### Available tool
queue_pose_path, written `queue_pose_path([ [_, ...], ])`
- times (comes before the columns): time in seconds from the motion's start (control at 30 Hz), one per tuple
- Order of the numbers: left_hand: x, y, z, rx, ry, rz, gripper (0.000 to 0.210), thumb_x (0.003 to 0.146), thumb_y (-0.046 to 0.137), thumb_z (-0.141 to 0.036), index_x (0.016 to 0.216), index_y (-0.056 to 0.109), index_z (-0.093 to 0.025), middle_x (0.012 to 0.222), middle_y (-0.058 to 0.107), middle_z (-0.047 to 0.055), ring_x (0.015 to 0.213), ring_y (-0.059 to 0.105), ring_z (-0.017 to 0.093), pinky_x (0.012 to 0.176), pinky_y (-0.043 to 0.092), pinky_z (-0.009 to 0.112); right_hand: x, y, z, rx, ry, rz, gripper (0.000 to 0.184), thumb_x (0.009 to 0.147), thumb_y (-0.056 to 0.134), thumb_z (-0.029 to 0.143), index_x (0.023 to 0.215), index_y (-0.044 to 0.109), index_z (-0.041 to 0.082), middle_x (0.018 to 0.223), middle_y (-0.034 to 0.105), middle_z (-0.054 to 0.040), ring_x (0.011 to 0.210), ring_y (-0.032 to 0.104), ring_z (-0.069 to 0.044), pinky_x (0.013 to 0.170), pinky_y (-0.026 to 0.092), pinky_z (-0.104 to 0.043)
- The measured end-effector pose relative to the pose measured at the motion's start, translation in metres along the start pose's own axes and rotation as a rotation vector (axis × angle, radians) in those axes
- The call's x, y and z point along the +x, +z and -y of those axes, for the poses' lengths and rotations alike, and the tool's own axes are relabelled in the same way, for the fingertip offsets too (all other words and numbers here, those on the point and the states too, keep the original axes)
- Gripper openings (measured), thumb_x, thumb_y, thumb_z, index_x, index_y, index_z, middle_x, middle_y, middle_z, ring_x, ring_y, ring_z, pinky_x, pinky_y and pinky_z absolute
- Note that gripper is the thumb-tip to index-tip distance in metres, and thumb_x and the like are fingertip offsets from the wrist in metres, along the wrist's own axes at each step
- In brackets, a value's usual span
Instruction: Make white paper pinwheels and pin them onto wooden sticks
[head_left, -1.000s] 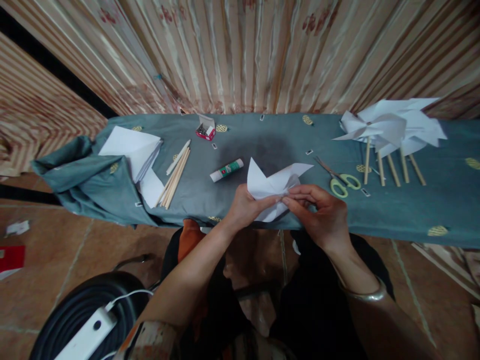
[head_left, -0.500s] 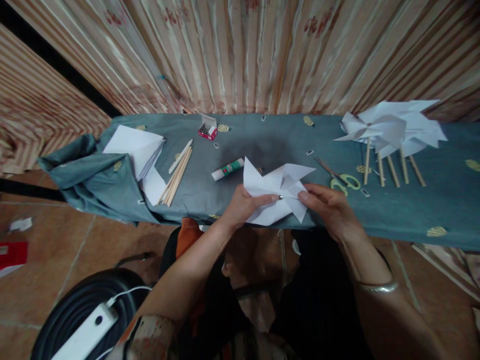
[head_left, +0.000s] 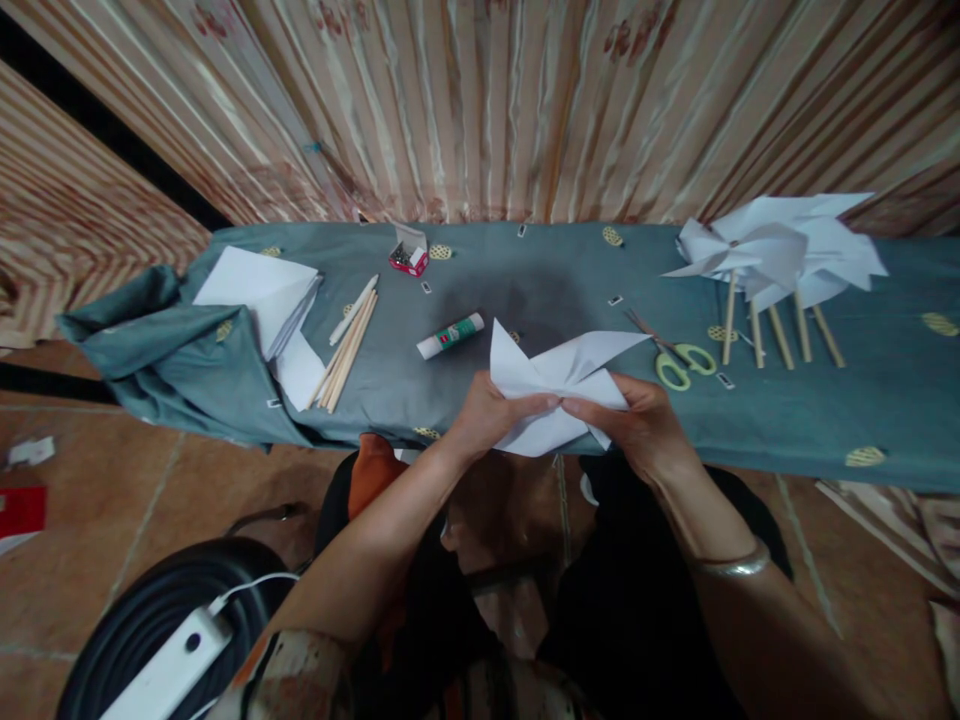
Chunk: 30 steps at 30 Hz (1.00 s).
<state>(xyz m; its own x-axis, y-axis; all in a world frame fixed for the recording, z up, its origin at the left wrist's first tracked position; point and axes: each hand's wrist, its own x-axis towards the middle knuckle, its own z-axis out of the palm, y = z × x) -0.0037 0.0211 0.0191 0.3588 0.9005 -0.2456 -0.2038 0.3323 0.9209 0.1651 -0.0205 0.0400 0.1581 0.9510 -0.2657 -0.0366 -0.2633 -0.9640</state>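
Both hands grip a white paper pinwheel (head_left: 536,375) at the table's near edge. My left hand (head_left: 487,412) holds its left side, with the thumb reaching to the centre. From the other side my right hand (head_left: 637,415) grips it, that thumb also pressed at the centre, tip to tip with the left one. The thumbs cover the pinwheel's middle, and the fingers beneath the paper are hidden. Beyond the left hand lies a glue stick (head_left: 451,336). Scissors with light green handles (head_left: 684,362) rest just past the right hand.
Finished pinwheels (head_left: 780,250) on sticks lie at the right. Toward the left are folded white paper (head_left: 255,290), several wooden sticks (head_left: 351,350), a white pen (head_left: 354,312) and an open red box of small pins (head_left: 409,255). A pleated curtain (head_left: 480,110) hangs behind the cloth-covered table.
My right thumb has moved from the pinwheel's right blade to its centre, covering the small metal piece that showed there. The right hand has shifted left.
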Motion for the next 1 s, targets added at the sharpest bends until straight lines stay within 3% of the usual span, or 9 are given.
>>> queue_pose_path([
  [0.23,0.0007,0.0014,0.0028,0.019,0.022,-0.019,0.039,0.055,0.089,-0.033,0.086,0.077,-0.012,0.089,0.077,0.007,0.081,0.071,0.021,0.079,0.057,0.033,0.0004,0.0016,0.0013,-0.082,-0.074,-0.042,0.024,0.055,0.085,0.038,0.062,0.072,0.018,0.055,0.064,0.0016,0.051,0.052,-0.012,0.049,0.042,-0.026],
  [0.63,-0.0008,0.0012,-0.0027,0.054,0.010,-0.015,0.030,0.057,0.088,-0.031,0.076,0.075,-0.012,0.075,0.074,0.003,0.070,0.067,0.017,0.071,0.054,0.028,0.0018,-0.0023,-0.0023,-0.029,-0.031,0.023,0.029,0.057,0.086,0.040,0.075,0.077,0.019,0.066,0.072,-0.0011,0.057,0.059,-0.015,0.054,0.049,-0.028],
  [1.0,0.0001,-0.0002,-0.0013,0.102,0.010,-0.029,0.029,0.057,0.087,-0.031,0.077,0.076,-0.013,0.076,0.075,0.003,0.071,0.068,0.017,0.071,0.054,0.029,0.0019,-0.0004,-0.0028,0.005,-0.010,0.050,0.030,0.058,0.086,0.038,0.081,0.079,0.020,0.073,0.075,-0.0024,0.061,0.064,-0.019,0.061,0.053,-0.033],
])
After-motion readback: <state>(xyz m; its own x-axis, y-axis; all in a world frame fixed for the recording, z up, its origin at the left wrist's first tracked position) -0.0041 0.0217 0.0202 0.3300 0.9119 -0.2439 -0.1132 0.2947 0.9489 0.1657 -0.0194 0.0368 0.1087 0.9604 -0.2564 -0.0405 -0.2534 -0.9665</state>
